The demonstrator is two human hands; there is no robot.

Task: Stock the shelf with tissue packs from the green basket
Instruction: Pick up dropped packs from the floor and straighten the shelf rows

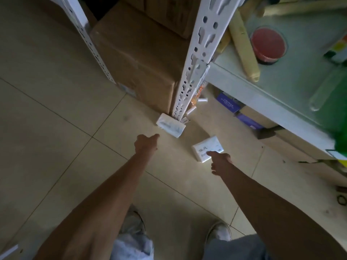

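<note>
Two white tissue packs lie on the tiled floor. One tissue pack (170, 125) rests against the foot of the white shelf upright (195, 59). The other tissue pack (205, 148) lies a little nearer and to the right. My left hand (145, 144) reaches down, fingers stretched toward the first pack, a short gap left between them. My right hand (219, 161) hovers at the near edge of the second pack, fingers apart, fingertips touching or just above it. A green basket (340, 139) shows only as a blur at the right edge, on the shelf board (266, 94).
A large cardboard box (139, 66) stands on the floor behind the upright. On the shelf board are a red-lidded jar (268, 44) and long beige rolls (244, 47). Purple boxes (228, 103) sit under the board. My shoes (218, 231) are at the bottom.
</note>
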